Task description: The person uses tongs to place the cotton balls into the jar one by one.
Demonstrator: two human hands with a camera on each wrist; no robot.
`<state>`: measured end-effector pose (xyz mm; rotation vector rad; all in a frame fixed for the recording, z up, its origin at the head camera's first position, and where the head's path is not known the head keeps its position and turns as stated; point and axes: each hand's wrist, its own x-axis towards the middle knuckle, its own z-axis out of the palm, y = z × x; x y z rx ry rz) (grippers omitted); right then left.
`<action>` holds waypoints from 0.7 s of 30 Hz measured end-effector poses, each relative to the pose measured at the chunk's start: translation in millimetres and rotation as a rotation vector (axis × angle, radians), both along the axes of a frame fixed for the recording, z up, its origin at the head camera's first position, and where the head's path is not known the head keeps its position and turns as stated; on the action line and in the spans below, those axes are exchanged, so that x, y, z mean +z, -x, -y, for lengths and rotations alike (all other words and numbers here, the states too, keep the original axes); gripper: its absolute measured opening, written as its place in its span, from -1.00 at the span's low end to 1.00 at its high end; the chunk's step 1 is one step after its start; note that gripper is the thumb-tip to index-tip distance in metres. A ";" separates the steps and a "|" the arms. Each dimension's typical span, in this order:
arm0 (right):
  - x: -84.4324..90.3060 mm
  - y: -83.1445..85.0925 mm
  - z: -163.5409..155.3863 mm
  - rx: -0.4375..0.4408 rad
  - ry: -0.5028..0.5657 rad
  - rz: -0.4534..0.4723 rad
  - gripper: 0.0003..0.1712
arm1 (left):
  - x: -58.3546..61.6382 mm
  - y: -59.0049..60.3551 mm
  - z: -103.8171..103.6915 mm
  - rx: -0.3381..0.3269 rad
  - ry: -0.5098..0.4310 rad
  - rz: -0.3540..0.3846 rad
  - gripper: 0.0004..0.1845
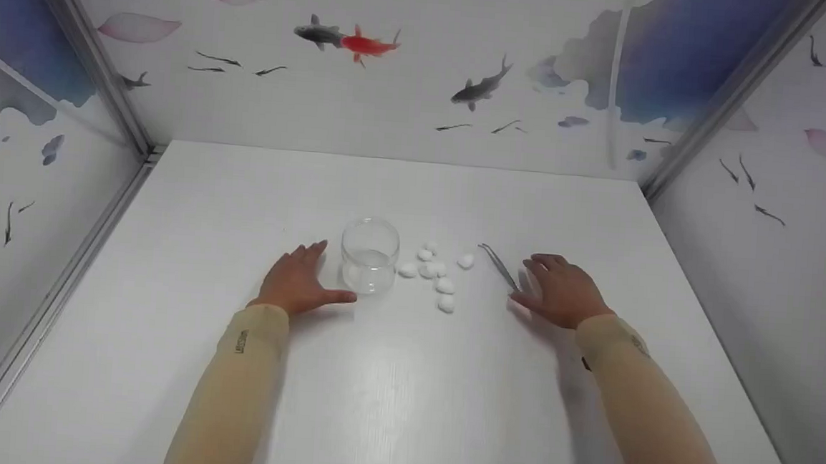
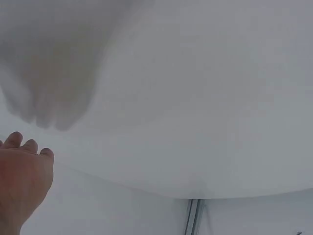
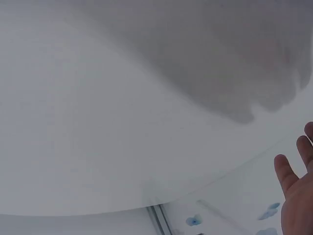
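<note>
A clear round jar [image 1: 369, 281] stands upright on the white table, left of the middle. My left hand [image 1: 299, 282] is just beside its left side, thumb and fingers spread, holding nothing. To the jar's right lie several small white pebble-like pieces [image 1: 444, 285] in a loose group. Metal tweezers [image 1: 500, 267] with a bent tip slant on the right, their lower end by the thumb of my right hand [image 1: 561, 291]. Whether the thumb touches them is hard to tell. In the left wrist view part of the left hand [image 2: 24, 178] shows; the right wrist view catches extended right fingers [image 3: 286, 171].
The white table [image 1: 402, 403] runs back to a panel [image 1: 405, 124] printed with fish and petals. Similar side panels [image 1: 755, 260] flank it, with metal posts [image 1: 123, 99] at the back corners. Shadows of both hands fall on the tabletop.
</note>
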<state>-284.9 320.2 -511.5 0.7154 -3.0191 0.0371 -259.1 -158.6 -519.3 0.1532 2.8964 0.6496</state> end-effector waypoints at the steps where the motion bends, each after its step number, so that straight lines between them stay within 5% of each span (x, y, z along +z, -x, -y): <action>1: 0.9 1.6 2.9 0.007 0.005 -0.008 -0.13 | -0.4 -0.2 -2.7 0.016 -0.031 0.010 0.35; 12: 11.2 18.5 30.8 0.076 -0.029 -0.065 -0.60 | -6.5 4.7 -17.4 0.076 -0.196 0.036 0.26; 21: 10.6 26.6 42.7 0.030 -0.067 -0.051 -0.59 | -12.1 8.9 -27.3 0.082 -0.318 0.001 0.23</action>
